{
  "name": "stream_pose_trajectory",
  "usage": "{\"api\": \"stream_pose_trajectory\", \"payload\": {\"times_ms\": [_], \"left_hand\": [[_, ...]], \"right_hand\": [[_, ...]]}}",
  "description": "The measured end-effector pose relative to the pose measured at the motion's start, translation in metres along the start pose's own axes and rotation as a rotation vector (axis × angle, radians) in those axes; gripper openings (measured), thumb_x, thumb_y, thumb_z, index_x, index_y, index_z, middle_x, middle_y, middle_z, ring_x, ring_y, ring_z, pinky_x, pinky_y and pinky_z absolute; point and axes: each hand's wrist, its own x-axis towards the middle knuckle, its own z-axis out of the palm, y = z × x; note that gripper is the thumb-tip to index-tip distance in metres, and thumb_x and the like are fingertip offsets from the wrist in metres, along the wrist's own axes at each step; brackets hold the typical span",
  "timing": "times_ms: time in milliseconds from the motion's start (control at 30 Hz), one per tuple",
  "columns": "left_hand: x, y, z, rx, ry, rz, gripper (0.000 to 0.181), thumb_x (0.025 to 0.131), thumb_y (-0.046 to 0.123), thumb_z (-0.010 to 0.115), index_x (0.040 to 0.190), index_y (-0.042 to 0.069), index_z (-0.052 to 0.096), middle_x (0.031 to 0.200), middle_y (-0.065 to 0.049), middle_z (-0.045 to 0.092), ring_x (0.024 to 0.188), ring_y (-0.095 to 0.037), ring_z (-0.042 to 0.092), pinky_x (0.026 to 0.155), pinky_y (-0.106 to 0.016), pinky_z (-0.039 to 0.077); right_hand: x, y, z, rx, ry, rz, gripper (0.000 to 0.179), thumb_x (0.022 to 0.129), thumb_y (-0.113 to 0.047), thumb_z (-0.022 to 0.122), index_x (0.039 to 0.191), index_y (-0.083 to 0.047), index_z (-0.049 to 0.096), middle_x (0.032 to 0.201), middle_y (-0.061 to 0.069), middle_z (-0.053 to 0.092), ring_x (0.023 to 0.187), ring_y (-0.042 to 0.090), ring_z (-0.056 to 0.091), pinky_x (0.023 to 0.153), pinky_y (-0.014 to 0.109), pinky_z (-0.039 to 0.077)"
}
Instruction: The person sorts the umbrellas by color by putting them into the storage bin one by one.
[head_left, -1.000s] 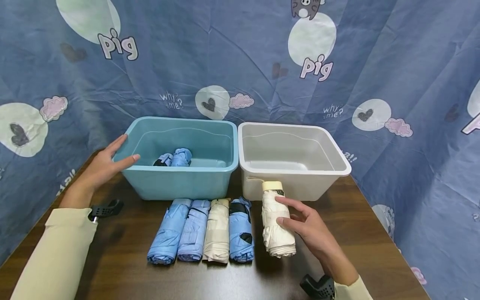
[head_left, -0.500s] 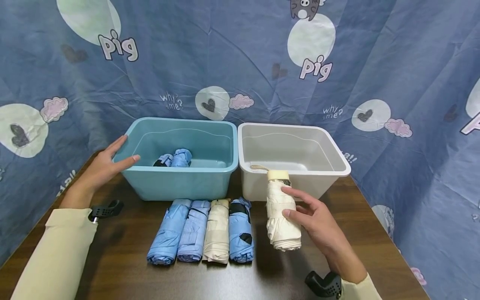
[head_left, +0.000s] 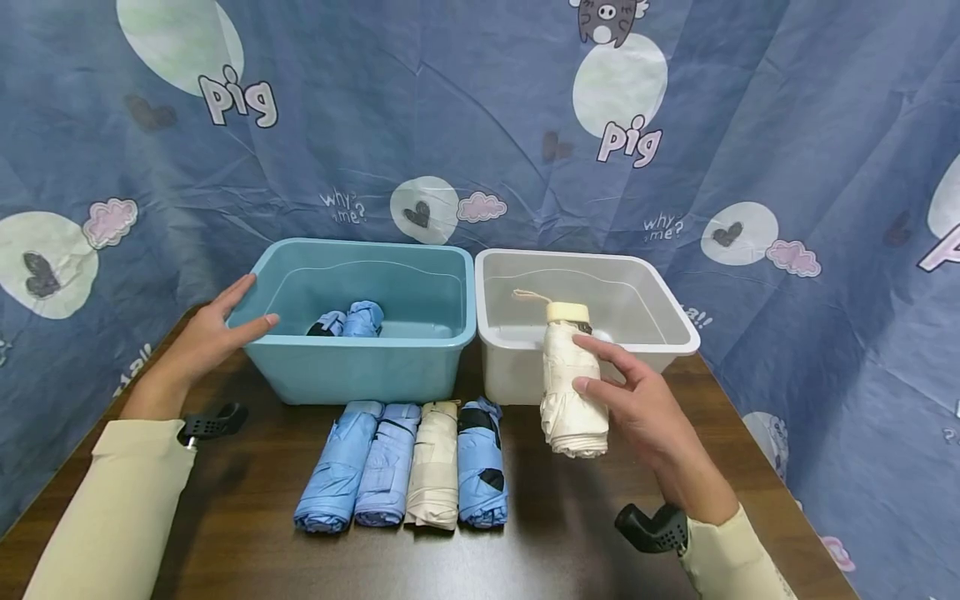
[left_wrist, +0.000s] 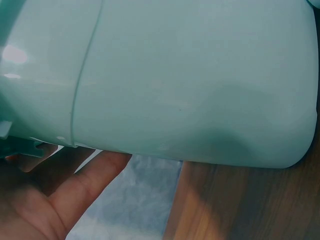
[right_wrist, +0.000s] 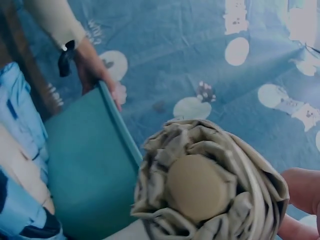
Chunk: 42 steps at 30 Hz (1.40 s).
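A cream folded umbrella (head_left: 572, 383) hung above the tabletop (head_left: 555, 558), pinched in the right hand (head_left: 648, 412).

The umbrella lay to the left of the right hand's index finger and thumb, both touching its right side, index nearer the pale cap; the other fingers were mostly hidden. It stood nearly upright before the white bin (head_left: 517, 375), near the tabletop's far right corner, its cap appearing above the bin's near rim. The teal bin (head_left: 360, 371) stood just beside, at the far left corner, with two blue bundles (head_left: 363, 318) inside; the left hand (head_left: 206, 337) rested on its left end, thumb and fingers spread. Four folded umbrellas (head_left: 432, 467), three blue and one cream, lay side by side before the teal bin.
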Motion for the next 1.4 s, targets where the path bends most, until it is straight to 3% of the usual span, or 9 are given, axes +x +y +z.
{"api": "stream_pose_trajectory", "payload": {"times_ms": [367,600,800,1100,1400], "left_hand": [[-0.003,0.001,-0.001,-0.012,0.003,0.01,0.092,0.092,0.049,0.058,0.156,0.019,-0.001,0.161,-0.015,-0.005,0.143,-0.049,0.0,0.101,-0.075,0.014],[-0.001,0.0,-0.001,-0.008,0.001,0.013,0.092,0.092,0.049,0.058,0.156,0.02,-0.001,0.161,-0.015,-0.005,0.142,-0.05,0.001,0.101,-0.075,0.014],[0.0,-0.001,-0.001,-0.013,0.004,0.008,0.092,0.092,0.049,0.058,0.156,0.02,-0.002,0.161,-0.014,-0.006,0.142,-0.05,0.0,0.101,-0.076,0.013],[-0.001,0.001,-0.001,-0.011,-0.001,-0.002,0.091,0.092,0.05,0.058,0.156,0.022,-0.001,0.161,-0.013,-0.005,0.142,-0.051,0.002,0.101,-0.076,0.015],[-0.003,0.0,-0.002,-0.003,-0.002,0.009,0.092,0.092,0.05,0.057,0.156,0.02,-0.002,0.161,-0.016,-0.005,0.141,-0.052,0.003,0.1,-0.076,0.016]], "right_hand": [[0.047,-0.017,0.0,0.044,0.019,0.0,0.052,0.093,-0.001,0.059,0.143,-0.008,0.047,0.14,0.008,0.032,0.119,0.018,0.043,0.093,0.023,0.044],[0.078,-0.025,-0.001,0.019,0.026,0.03,0.055,0.094,-0.002,0.056,0.146,-0.008,0.042,0.136,0.011,0.041,0.113,0.017,0.05,0.087,0.024,0.048],[0.104,-0.027,0.0,-0.021,0.068,0.075,0.056,0.092,-0.003,0.057,0.146,-0.011,0.044,0.132,0.011,0.045,0.111,0.018,0.053,0.086,0.028,0.049],[0.137,-0.019,-0.008,-0.032,0.084,0.143,0.058,0.093,-0.004,0.056,0.148,-0.012,0.041,0.146,0.013,0.038,0.124,0.022,0.044,0.102,0.034,0.038],[0.157,-0.01,-0.013,-0.064,0.091,0.17,0.06,0.091,0.0,0.059,0.147,-0.008,0.041,0.146,0.016,0.037,0.127,0.027,0.043,0.108,0.041,0.034]]}}
